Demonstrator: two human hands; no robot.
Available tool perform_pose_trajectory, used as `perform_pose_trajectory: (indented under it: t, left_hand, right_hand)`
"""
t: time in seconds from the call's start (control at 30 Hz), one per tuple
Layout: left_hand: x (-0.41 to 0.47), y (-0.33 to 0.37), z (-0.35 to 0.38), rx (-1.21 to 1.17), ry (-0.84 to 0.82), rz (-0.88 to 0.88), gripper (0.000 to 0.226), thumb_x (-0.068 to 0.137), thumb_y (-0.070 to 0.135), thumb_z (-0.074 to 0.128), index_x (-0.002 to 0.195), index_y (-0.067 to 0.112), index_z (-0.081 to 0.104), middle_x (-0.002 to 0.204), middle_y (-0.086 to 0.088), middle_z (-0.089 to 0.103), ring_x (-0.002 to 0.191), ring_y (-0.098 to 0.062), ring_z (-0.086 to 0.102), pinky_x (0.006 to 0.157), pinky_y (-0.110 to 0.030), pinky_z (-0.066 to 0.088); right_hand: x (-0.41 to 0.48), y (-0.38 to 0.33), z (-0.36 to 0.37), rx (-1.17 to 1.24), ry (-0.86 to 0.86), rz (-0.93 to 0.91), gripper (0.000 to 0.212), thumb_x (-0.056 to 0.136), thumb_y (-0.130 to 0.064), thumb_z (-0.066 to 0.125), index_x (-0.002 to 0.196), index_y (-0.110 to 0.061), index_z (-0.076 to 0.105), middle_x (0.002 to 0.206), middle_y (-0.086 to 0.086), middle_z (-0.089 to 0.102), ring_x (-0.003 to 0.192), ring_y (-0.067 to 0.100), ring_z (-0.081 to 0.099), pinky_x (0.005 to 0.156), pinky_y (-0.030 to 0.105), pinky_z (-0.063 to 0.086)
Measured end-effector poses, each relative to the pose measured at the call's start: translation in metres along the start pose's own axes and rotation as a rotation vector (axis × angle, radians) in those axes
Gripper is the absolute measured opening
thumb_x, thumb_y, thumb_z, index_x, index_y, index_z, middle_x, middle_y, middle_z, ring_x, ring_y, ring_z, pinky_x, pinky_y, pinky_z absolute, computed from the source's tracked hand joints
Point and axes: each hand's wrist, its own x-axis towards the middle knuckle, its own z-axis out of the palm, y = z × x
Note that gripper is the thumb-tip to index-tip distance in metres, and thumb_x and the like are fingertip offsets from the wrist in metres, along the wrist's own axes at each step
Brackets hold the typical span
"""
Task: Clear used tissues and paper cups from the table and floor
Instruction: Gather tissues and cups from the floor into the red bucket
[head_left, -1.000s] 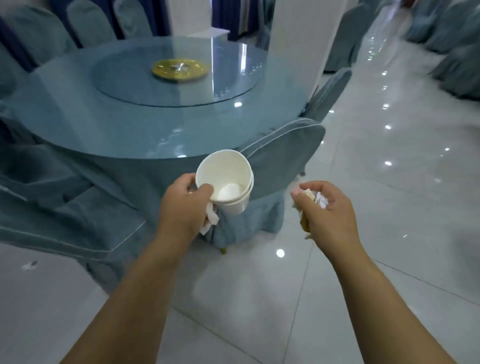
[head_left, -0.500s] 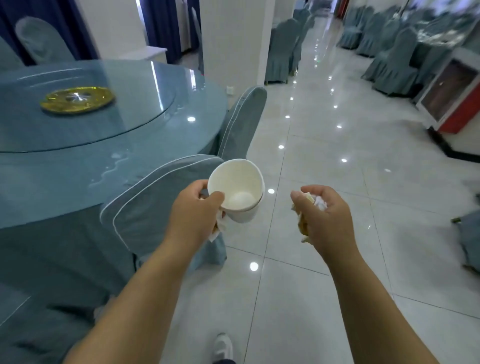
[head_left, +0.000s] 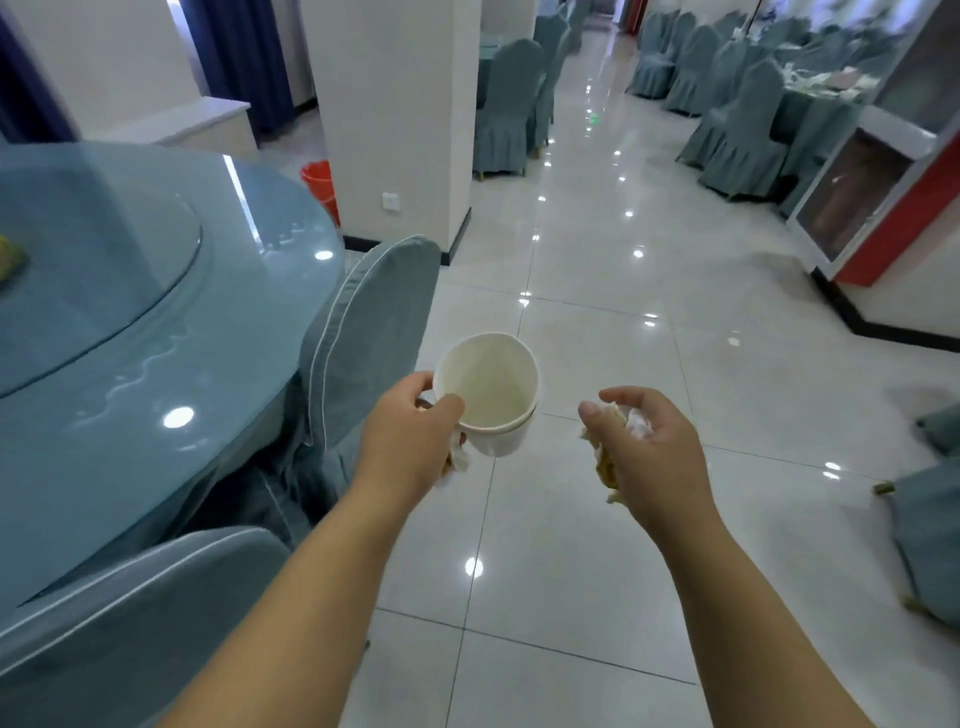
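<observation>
The fingers of our left hand (head_left: 410, 441) are clamped on the rim of the nested paper cups (head_left: 491, 400), pinning a scrap of tissue (head_left: 459, 458) beneath; those of our right hand (head_left: 654, 447) are curled round a crumpled wad of tissues (head_left: 638, 423). All of it rides in the air above the floor (head_left: 571, 519), beside the table (head_left: 156, 364). We judge this the carry to disposal: keep both grips firm, cups mouth-up, and steer, probably, for the red bucket (head_left: 318, 182) by the pillar (head_left: 395, 130).
</observation>
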Motion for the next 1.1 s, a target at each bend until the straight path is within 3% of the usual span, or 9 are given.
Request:
perform_pose_trajectory:
  t: [0.1, 0.17, 0.4, 0.5, 0.6, 0.8, 1.1]
  left_hand:
    - [0.054, 0.015, 0.047, -0.017, 0.004, -0.025, 0.013, 0.087, 0.013, 0.054, 0.094, 0.022, 0.061, 0.074, 0.002, 0.06, 0.046, 0.001, 0.054, 0.038, -0.01, 0.039]
    - [0.089, 0.024, 0.08, -0.03, 0.019, -0.03, 0.014, 0.087, 0.013, 0.054, 0.097, 0.019, 0.061, 0.075, 0.0, 0.06, 0.048, -0.003, 0.055, 0.036, -0.008, 0.037]
    - [0.201, 0.065, 0.187, -0.059, 0.128, -0.101, 0.017, 0.085, 0.015, 0.056, 0.099, 0.018, 0.064, 0.079, -0.01, 0.066, 0.056, -0.016, 0.056, 0.04, -0.015, 0.04]
    - [0.248, 0.083, 0.216, -0.033, 0.163, -0.119, 0.017, 0.086, 0.016, 0.055, 0.101, 0.022, 0.062, 0.08, -0.006, 0.063, 0.056, -0.012, 0.054, 0.046, -0.019, 0.042]
    - [0.299, 0.09, 0.237, -0.023, 0.206, -0.124, 0.017, 0.087, 0.017, 0.055, 0.101, 0.023, 0.061, 0.084, -0.003, 0.063, 0.064, -0.011, 0.055, 0.054, -0.023, 0.042]
    - [0.436, 0.09, 0.263, -0.044, 0.238, -0.155, 0.015, 0.087, 0.021, 0.055, 0.1, 0.027, 0.06, 0.088, 0.001, 0.062, 0.076, -0.012, 0.057, 0.057, -0.025, 0.043]
    - [0.655, 0.112, 0.257, -0.086, 0.263, -0.197, 0.015, 0.088, 0.021, 0.055, 0.101, 0.027, 0.058, 0.091, 0.003, 0.061, 0.079, -0.011, 0.057, 0.056, -0.021, 0.041]
  right_hand:
    - [0.073, 0.013, -0.017, 0.003, 0.008, 0.006, 0.025, 0.082, -0.039, 0.067, 0.104, -0.026, 0.06, 0.089, -0.004, 0.065, 0.07, 0.01, 0.061, 0.045, 0.02, 0.049]
    - [0.125, 0.024, -0.029, 0.0, -0.002, -0.005, 0.025, 0.083, -0.038, 0.067, 0.103, -0.025, 0.06, 0.09, -0.003, 0.064, 0.07, 0.01, 0.061, 0.044, 0.02, 0.05]
    - [0.304, 0.033, -0.067, -0.061, -0.134, -0.061, 0.025, 0.084, -0.038, 0.064, 0.106, -0.026, 0.059, 0.093, -0.003, 0.063, 0.076, 0.012, 0.061, 0.053, 0.023, 0.047]
    - [0.374, 0.028, -0.067, -0.058, -0.205, -0.064, 0.022, 0.085, -0.036, 0.064, 0.104, -0.027, 0.059, 0.09, -0.003, 0.063, 0.071, 0.01, 0.06, 0.05, 0.019, 0.046]
    - [0.436, 0.03, -0.052, -0.042, -0.266, -0.05, 0.021, 0.085, -0.034, 0.065, 0.103, -0.026, 0.059, 0.09, -0.002, 0.062, 0.071, 0.012, 0.06, 0.05, 0.019, 0.047]
    - [0.573, 0.032, 0.005, -0.055, -0.31, -0.051, 0.023, 0.083, -0.036, 0.066, 0.103, -0.026, 0.06, 0.092, -0.009, 0.059, 0.077, 0.015, 0.06, 0.064, 0.035, 0.055]
    - [0.776, -0.017, 0.107, -0.058, -0.34, -0.075, 0.021, 0.084, -0.036, 0.066, 0.101, -0.026, 0.061, 0.09, -0.005, 0.061, 0.075, 0.015, 0.06, 0.059, 0.032, 0.053]
